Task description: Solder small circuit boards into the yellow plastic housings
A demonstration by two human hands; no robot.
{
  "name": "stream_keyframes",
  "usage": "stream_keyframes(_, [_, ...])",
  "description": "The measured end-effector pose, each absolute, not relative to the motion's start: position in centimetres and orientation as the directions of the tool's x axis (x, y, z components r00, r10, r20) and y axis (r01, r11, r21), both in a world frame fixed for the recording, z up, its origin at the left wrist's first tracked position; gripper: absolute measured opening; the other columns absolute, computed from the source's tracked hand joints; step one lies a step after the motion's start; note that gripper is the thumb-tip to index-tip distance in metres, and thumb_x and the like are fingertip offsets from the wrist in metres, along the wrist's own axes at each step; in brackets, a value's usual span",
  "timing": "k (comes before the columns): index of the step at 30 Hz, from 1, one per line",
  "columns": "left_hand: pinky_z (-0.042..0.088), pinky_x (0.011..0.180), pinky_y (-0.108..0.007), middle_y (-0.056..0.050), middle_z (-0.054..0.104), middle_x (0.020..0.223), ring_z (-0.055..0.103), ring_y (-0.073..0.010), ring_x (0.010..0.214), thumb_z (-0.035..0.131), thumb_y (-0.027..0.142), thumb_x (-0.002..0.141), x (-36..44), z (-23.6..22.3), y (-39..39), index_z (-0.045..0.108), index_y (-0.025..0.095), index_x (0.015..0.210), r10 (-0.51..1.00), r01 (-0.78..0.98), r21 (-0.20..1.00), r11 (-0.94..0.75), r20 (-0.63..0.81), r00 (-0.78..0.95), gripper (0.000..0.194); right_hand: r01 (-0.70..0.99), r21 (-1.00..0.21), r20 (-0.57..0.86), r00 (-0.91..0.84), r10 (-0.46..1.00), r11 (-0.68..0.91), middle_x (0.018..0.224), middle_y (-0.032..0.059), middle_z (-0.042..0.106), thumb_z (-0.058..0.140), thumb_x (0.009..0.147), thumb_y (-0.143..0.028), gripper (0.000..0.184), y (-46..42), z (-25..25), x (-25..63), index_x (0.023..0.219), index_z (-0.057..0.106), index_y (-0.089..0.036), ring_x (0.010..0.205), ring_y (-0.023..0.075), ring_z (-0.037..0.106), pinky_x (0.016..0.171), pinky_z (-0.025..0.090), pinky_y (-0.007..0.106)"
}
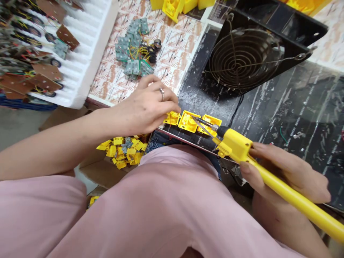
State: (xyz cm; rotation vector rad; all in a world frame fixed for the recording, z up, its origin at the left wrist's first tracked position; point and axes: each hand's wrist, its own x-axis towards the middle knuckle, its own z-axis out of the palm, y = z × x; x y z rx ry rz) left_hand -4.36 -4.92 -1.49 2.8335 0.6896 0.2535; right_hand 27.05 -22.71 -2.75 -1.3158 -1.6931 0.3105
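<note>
My right hand (285, 170) grips a yellow soldering iron (242, 147) whose metal tip rests over a row of small yellow plastic housings (189, 122) at the near edge of the black bench mat (268, 111). My left hand (146, 107), a ring on one finger, has its fingers curled down and pinched on the leftmost yellow housing (172, 117), holding it in place. My pink-clad knees fill the lower part of the view.
A black fan with a wire grille (242, 57) stands behind the housings. Grey circuit boards with coloured wires (134, 50) lie at the back. A white foam tray (80, 53) of brown boards sits at left. A carton of yellow parts (123, 150) is below the bench.
</note>
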Motion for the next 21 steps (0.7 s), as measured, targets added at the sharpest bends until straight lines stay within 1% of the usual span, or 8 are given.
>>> stream_keyframes(2, [0.034, 0.122, -0.054, 0.0, 0.078, 0.116, 0.062, -0.0237, 0.112, 0.047, 0.03, 0.104, -4.4, -2.6, -5.2, 0.076, 0.03, 0.108, 0.467, 0.425, 0.259, -0.867, 0.128, 0.875, 0.029, 0.51, -0.711, 0.563, -0.001, 0.827, 0.484, 0.091, 0.0021, 0.082, 0.086, 0.075, -0.001, 0.066, -22.4, -3.0, 26.9, 0.133, 0.075, -0.031, 0.071, 0.0228, 0.079, 0.057, 0.067, 0.031])
stream_keyframes(4, [0.03, 0.126, -0.056, 0.001, 0.079, 0.113, 0.062, -0.0232, 0.115, 0.05, 0.035, 0.106, -4.3, -3.5, -5.4, 0.076, 0.029, 0.097, 0.469, 0.414, 0.285, -0.864, 0.16, 0.869, 0.028, 0.448, -0.741, 0.589, 0.077, 0.805, 0.5, 0.087, 0.004, 0.081, 0.085, 0.074, 0.001, 0.057, -21.9, -3.5, 27.0, 0.124, 0.078, -0.024, 0.069, 0.0233, 0.078, 0.056, 0.067, 0.033])
stream_keyframes(9, [0.031, 0.124, -0.061, 0.005, 0.082, 0.1, 0.067, -0.0207, 0.111, 0.055, 0.038, 0.108, -3.4, -3.4, -5.6, 0.079, 0.031, 0.095, 0.534, 0.436, 0.352, -0.828, 0.261, 0.804, 0.028, 0.417, -0.724, 0.67, 0.237, 0.703, 0.55, 0.075, 0.0013, 0.078, 0.086, 0.077, -0.001, 0.031, -20.4, -5.5, 27.5, 0.102, 0.081, -0.019, 0.054, 0.0162, 0.072, 0.05, 0.06, 0.025])
stream_keyframes(12, [0.033, 0.124, -0.065, 0.003, 0.08, 0.089, 0.07, -0.0233, 0.107, 0.057, 0.041, 0.105, -2.9, -2.8, -5.8, 0.081, 0.032, 0.094, 0.625, 0.519, 0.403, -0.754, 0.198, 0.755, 0.028, 0.391, -0.734, 0.668, 0.267, 0.694, 0.555, 0.074, 0.0016, 0.078, 0.085, 0.08, -0.002, 0.025, -19.9, -6.0, 27.7, 0.099, 0.081, -0.018, 0.053, 0.0153, 0.071, 0.049, 0.059, 0.023])
stream_keyframes(14, [0.033, 0.125, -0.066, 0.002, 0.079, 0.085, 0.071, -0.0232, 0.104, 0.058, 0.039, 0.103, -2.7, -2.8, -6.0, 0.08, 0.031, 0.094, 0.643, 0.546, 0.395, -0.739, 0.174, 0.746, 0.025, 0.389, -0.738, 0.664, 0.27, 0.698, 0.552, 0.076, 0.0019, 0.078, 0.084, 0.079, -0.001, 0.026, -20.0, -5.7, 27.8, 0.099, 0.081, -0.018, 0.055, 0.0155, 0.072, 0.052, 0.06, 0.023])
stream_keyframes(16, [0.035, 0.124, -0.066, 0.002, 0.078, 0.084, 0.072, -0.0216, 0.1, 0.059, 0.032, 0.102, -2.5, -3.1, -6.3, 0.078, 0.029, 0.091, 0.607, 0.515, 0.351, -0.782, 0.246, 0.755, 0.022, 0.389, -0.748, 0.641, 0.214, 0.737, 0.537, 0.078, 0.0025, 0.078, 0.084, 0.079, -0.002, 0.028, -20.4, -5.0, 27.7, 0.102, 0.08, -0.018, 0.059, 0.0172, 0.074, 0.055, 0.063, 0.026])
stream_keyframes(18, [0.037, 0.122, -0.067, 0.004, 0.078, 0.082, 0.072, -0.0207, 0.097, 0.057, 0.027, 0.102, -2.4, -3.4, -6.7, 0.076, 0.028, 0.087, 0.549, 0.473, 0.29, -0.832, 0.315, 0.774, 0.023, 0.403, -0.744, 0.605, 0.067, 0.793, 0.533, 0.078, 0.0024, 0.077, 0.085, 0.08, -0.005, 0.029, -21.1, -3.9, 27.6, 0.104, 0.079, -0.02, 0.064, 0.0192, 0.076, 0.054, 0.064, 0.028])
stream_keyframes(21, [0.037, 0.122, -0.067, 0.003, 0.077, 0.08, 0.071, -0.0213, 0.097, 0.052, 0.027, 0.103, -2.0, -3.4, -7.3, 0.074, 0.028, 0.083, 0.54, 0.487, 0.241, -0.84, 0.272, 0.797, 0.03, 0.452, -0.721, 0.513, -0.161, 0.843, 0.525, 0.078, 0.0016, 0.074, 0.078, 0.092, -0.015, 0.016, -22.0, -2.5, 27.5, 0.106, 0.074, -0.023, 0.071, 0.0177, 0.076, 0.058, 0.065, 0.029])
